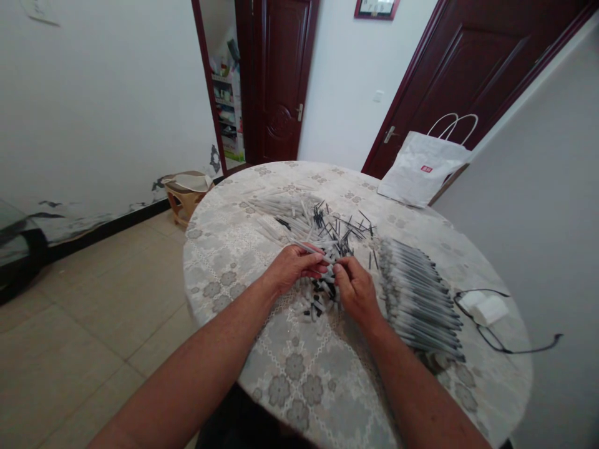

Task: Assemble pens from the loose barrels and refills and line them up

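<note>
My left hand [299, 265] is closed around a slim, pale pen barrel [306, 247] that points up and to the left. At the barrel's near end, my right hand [354, 284] pinches with thumb and forefinger; whatever small part it holds is hidden by the fingers. Below and between the hands lies a heap of small white and black pen caps [317, 300]. Beyond them are loose black pen refills [349, 229] and a pile of translucent pen barrels [285, 209]. To the right of my right hand, many pens [421, 293] lie side by side in a thick stack.
A patterned cloth covers the round table [299, 374]. Eyeglasses [496, 343] and folded white tissue [486, 310] lie at its right edge. A white paper bag [418, 171] stands at the back right. A wooden stool [185, 193] is on the floor at left.
</note>
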A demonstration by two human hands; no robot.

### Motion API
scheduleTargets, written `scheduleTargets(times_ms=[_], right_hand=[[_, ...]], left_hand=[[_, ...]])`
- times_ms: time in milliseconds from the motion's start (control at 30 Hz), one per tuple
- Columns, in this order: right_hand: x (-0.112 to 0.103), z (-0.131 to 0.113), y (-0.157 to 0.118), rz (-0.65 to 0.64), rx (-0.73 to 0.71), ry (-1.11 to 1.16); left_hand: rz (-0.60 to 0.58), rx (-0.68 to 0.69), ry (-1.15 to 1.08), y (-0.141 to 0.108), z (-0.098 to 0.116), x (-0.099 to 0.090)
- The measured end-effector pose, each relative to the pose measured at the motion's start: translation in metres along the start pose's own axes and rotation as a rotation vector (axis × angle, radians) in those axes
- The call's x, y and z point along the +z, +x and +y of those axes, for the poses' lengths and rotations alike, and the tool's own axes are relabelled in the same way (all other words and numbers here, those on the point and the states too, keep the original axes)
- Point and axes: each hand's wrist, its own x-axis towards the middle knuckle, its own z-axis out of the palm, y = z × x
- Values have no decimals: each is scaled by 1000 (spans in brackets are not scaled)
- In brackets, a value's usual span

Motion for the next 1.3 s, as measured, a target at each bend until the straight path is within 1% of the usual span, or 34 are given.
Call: scheduleTargets(times_ms=[100, 200, 267, 333, 400, 567, 700, 800, 967, 1133, 1300], right_hand=[[1, 0, 0, -42, 17, 5], [2, 2, -1, -49, 55, 51], [2, 4, -1, -19, 51, 78], [1, 4, -1, 24, 15, 87], [1, 4, -1, 40, -16, 70], [1, 2, -1, -18, -10, 29], [3, 3, -1, -53, 29, 73], [4, 4, -1, -33, 43, 106], [1, 5, -1, 15, -28, 64], [-2, 1, -1, -19, -28, 41], [1, 1, -2, -62, 38, 162]], left_hand=[[3, -23, -8, 1, -1, 0], [9, -23, -8, 1, -2, -1], [9, -12, -2, 1, -2, -1], [8, -1, 1, 1, -2, -1], [7, 2, 0, 1, -1, -1], [7, -21, -10, 1, -2, -1], [5, -34, -7, 1, -3, -2], [7, -27, -1, 1, -3, -1], [4, -1, 6, 1, -2, 0], [-9, 6, 20, 1, -2, 0], [3, 7, 50, 0, -1, 1]])
